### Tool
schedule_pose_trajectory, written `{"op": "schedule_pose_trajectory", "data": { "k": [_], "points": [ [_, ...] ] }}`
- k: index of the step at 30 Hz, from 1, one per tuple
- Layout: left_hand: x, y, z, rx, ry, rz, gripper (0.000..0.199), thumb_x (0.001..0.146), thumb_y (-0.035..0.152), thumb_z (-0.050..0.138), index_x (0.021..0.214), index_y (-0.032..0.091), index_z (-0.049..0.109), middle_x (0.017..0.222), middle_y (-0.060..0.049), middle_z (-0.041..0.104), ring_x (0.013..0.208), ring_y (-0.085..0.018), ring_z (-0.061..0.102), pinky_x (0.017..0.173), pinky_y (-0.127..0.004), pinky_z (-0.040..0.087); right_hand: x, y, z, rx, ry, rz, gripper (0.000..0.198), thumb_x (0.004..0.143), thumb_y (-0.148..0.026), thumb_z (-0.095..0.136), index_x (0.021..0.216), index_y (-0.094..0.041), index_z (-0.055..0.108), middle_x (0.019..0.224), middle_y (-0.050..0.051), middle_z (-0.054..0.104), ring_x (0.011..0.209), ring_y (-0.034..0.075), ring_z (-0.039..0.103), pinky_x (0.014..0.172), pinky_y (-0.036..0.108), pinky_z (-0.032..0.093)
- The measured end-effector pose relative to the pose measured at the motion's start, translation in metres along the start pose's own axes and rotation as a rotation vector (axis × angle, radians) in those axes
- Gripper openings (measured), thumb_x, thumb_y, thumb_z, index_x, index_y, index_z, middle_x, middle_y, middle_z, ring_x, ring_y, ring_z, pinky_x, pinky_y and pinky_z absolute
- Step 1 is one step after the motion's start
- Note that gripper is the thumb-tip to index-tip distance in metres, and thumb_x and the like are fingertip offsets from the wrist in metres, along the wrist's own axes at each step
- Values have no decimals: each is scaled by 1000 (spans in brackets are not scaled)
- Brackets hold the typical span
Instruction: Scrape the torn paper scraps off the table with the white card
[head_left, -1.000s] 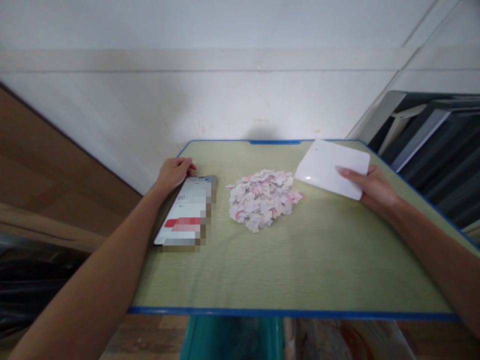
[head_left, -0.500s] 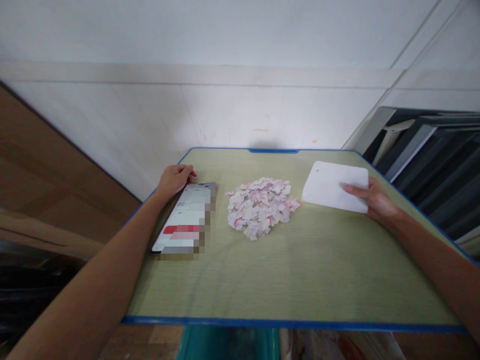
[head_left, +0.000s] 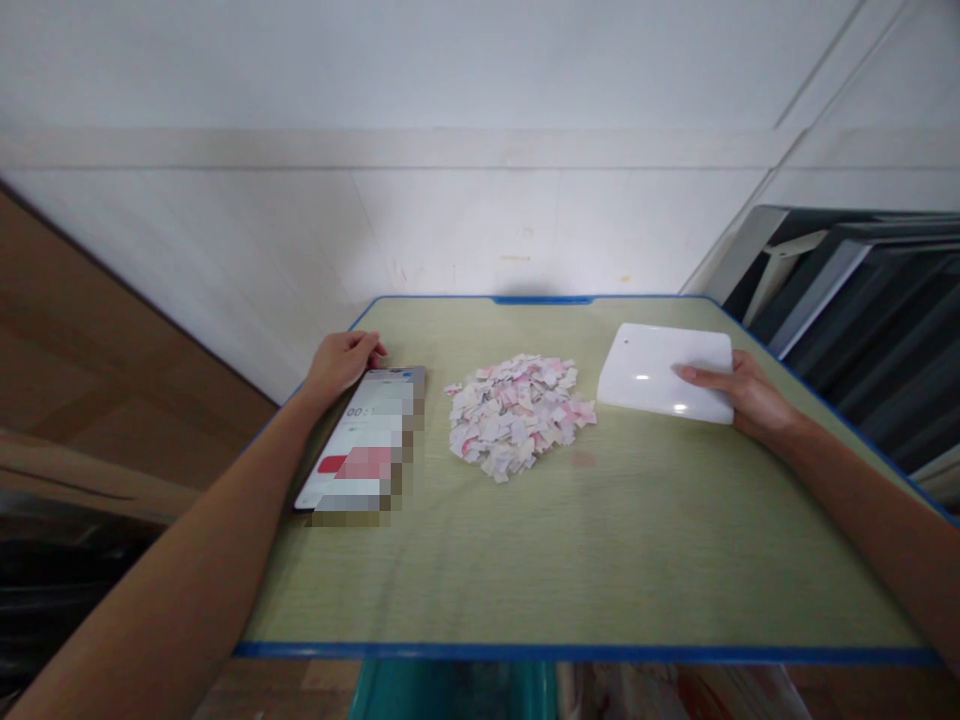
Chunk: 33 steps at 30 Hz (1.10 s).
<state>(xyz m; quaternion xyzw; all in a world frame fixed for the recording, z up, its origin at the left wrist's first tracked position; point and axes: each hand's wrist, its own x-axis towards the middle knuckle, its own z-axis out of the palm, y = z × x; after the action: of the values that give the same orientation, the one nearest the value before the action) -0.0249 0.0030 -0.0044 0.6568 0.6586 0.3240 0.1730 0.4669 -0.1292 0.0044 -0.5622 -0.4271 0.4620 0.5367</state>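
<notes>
My left hand (head_left: pixel 345 358) rests on the table just beyond a phone (head_left: pixel 349 425), its fingers curled in and nothing visible in them. The phone lies flat, its screen partly blurred out, with a red button and timer digits. In my right hand (head_left: pixel 754 393) is a white plastic scraper (head_left: pixel 652 365), gripped at its right end with the thumb on top. The scraper is glossy, with a small hole near one corner. Between the hands lies a heap of small torn paper scraps (head_left: pixel 517 415), mostly whitish with some pink. The scraper's left edge is just right of the heap.
The greenish table (head_left: pixel 480 560) has a blue rim. A white wall (head_left: pixel 450 220) stands behind it. Dark panels (head_left: pixel 877 320) lean on the right, and a brown board (head_left: pixel 112 330) is on the left. Below the front edge is a teal bin (head_left: pixel 375 690).
The scraper has tilted slightly, and bright reflections now show on it. The left hand and the heap look unchanged; the whole view has shifted a little.
</notes>
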Motion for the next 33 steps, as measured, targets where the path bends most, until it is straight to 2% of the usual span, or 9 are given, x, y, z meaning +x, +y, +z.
{"op": "schedule_pose_trajectory", "data": {
  "k": [8, 11, 13, 20, 25, 30, 33],
  "points": [
    [-6, 7, -1, -10, 8, 13, 30, 83, 46, 47, 64, 27, 61, 63, -4, 61, 60, -17, 56, 67, -34, 40, -8, -5, 4, -85, -72, 19, 23, 57, -21, 90, 76, -18, 77, 70, -1, 76, 56, 14, 65, 53, 22, 51],
    [-6, 6, -1, -26, 5, 7, 30, 82, 49, 47, 63, 29, 61, 64, -4, 62, 63, -19, 59, 68, -36, 41, -10, -5, 0, -133, -152, 33, 25, 56, -24, 91, 74, -17, 77, 67, 0, 75, 54, 14, 65, 51, 22, 50],
    [-5, 5, 0, -27, 6, -3, 30, 81, 51, 47, 64, 29, 61, 64, -4, 62, 64, -19, 59, 68, -36, 40, -10, -5, -2, -154, -190, 50, 26, 56, -28, 91, 73, -16, 77, 66, 1, 75, 53, 15, 65, 49, 22, 49],
    [-5, 4, -1, -6, 0, 0, 32, 80, 52, 45, 66, 28, 60, 64, -4, 61, 59, -17, 54, 66, -36, 38, -14, -5, -3, -149, -157, 29, 27, 58, -31, 91, 75, -17, 76, 67, 1, 75, 52, 15, 64, 48, 22, 49],
    [-6, 6, 0, -34, -2, -16, 31, 79, 52, 47, 65, 28, 60, 63, -4, 61, 59, -18, 54, 66, -36, 38, -15, -6, -2, -215, -267, 22, 24, 61, -28, 88, 79, -15, 78, 75, 4, 78, 60, 17, 68, 55, 23, 53],
    [-6, 5, 1, -42, 8, 0, 29, 81, 48, 48, 64, 28, 60, 63, -4, 60, 60, -17, 54, 66, -35, 38, -19, -8, 4, -218, -369, 22, 23, 60, -23, 88, 80, -17, 79, 76, 3, 78, 60, 15, 68, 53, 21, 53],
    [-4, 4, 1, -26, 15, 16, 29, 81, 46, 48, 65, 25, 61, 63, -3, 59, 59, -17, 52, 65, -34, 38, -20, -7, 4, -156, -291, 29, 24, 59, -28, 90, 77, -18, 78, 71, 2, 77, 55, 15, 67, 50, 22, 52]
  ]
}}
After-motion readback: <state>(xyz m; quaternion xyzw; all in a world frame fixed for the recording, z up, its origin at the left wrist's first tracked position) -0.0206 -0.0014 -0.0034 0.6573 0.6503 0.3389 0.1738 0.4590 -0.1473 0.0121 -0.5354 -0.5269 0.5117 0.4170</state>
